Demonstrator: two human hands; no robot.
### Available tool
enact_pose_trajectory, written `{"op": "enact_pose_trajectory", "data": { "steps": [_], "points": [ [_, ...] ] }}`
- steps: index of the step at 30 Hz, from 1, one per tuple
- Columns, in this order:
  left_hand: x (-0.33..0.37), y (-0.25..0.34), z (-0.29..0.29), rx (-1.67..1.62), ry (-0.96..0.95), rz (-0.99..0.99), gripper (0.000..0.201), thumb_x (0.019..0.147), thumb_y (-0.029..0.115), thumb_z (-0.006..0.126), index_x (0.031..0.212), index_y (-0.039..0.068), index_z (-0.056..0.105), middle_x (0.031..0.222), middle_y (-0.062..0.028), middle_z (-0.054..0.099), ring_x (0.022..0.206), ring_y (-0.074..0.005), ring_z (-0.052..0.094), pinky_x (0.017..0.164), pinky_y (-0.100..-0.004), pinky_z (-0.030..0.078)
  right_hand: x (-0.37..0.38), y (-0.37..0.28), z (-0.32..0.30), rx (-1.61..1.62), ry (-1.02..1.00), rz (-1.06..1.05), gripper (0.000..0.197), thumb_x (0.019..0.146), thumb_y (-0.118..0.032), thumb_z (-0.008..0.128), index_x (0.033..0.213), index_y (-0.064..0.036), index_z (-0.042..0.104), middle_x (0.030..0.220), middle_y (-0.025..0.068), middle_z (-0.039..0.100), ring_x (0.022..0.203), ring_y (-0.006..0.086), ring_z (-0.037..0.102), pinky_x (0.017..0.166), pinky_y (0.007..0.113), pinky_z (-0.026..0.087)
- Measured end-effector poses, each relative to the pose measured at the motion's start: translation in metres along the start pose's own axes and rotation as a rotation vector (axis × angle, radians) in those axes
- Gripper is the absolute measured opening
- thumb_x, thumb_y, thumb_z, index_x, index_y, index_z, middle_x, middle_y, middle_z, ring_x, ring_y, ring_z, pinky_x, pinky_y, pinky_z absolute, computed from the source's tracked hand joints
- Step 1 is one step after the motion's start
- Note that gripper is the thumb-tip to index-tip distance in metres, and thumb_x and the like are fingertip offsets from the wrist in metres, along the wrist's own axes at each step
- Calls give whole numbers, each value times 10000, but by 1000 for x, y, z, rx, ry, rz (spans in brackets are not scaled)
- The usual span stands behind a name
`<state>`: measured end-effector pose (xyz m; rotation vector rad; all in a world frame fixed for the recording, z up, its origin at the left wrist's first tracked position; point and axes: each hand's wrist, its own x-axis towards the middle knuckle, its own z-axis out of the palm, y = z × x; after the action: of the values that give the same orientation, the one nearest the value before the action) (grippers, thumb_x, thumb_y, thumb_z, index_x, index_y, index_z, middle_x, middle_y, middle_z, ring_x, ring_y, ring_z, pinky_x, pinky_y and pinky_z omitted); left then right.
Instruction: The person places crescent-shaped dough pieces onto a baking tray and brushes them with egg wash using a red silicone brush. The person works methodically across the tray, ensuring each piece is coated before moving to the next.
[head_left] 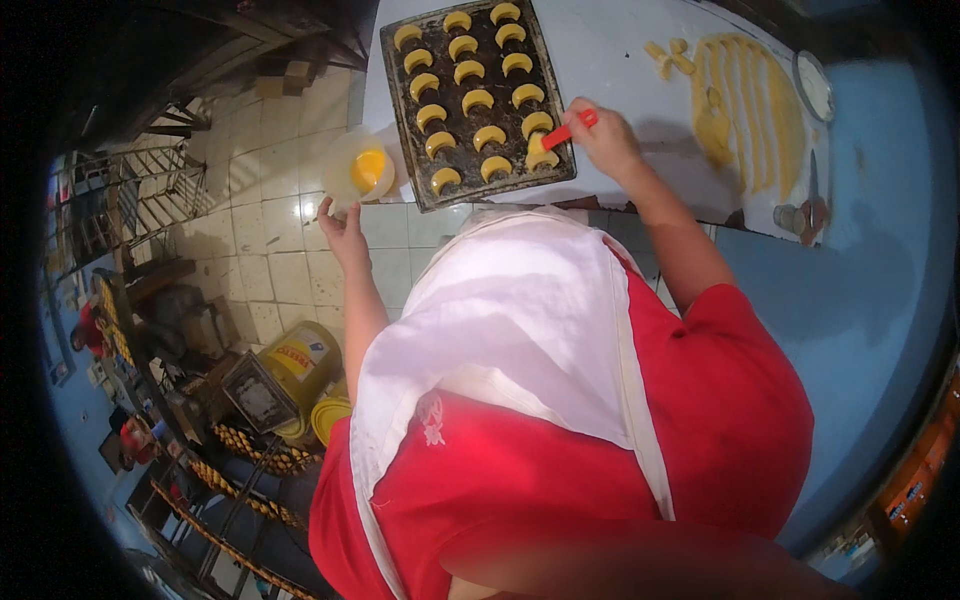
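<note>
Three crescent columns on tray; our right hand grips brush over it, left hand holds cup beside it.

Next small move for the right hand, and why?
Probably a light stroke over the bottom-right crescent: the right hand has the red-handled tool right at it, and the left hand holds a container of yellow liquid beside the tray.
</note>
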<state>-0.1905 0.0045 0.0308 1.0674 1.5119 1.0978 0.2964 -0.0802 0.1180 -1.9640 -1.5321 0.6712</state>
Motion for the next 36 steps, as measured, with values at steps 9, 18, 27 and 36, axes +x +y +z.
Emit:
{"op": "enact_pose_trajectory", "data": {
  "steps": [9, 18, 27, 36],
  "points": [
    [-4, 1, -4, 22, -2, -40, 579, 990, 126, 757, 1471, 126, 435, 875, 23, 568, 727, -75, 467, 644, -244, 383, -24, -2, 7, -10, 18, 1, 236, 1019, -364, 633, 1031, -133, 682, 844, 201, 715, 840, 453, 696, 745, 533, 546],
    [-4, -4, -13, 92, -34, -79, 627, 971, 259, 803, 1477, 199, 439, 1022, 12, 650, 865, -78, 558, 688, -273, 420, -39, -7, 5, -20, 12, -62, 240, 1025, -352, 630, 1030, -116, 673, 903, 190, 719, 869, 429, 691, 771, 522, 543],
    [-7, 1, -9, 45, -15, -67, 623, 997, 146, 758, 1499, 127, 388, 893, 21, 607, 721, -61, 486, 614, -235, 369, -41, -8, -6, -36, 16, -17, 247, 1026, -346, 622, 1023, -108, 685, 933, 192, 738, 890, 415, 709, 781, 503, 554],
    [-10, 3, -11, 94, -17, -80, 610, 1006, 169, 754, 1497, 126, 394, 820, 38, 580, 697, -60, 475, 617, -230, 363, -39, 3, -9, -45, 14, 79, 260, 1037, -351, 592, 1017, -106, 677, 859, 172, 726, 870, 413, 714, 770, 496, 555]
  ]
}}
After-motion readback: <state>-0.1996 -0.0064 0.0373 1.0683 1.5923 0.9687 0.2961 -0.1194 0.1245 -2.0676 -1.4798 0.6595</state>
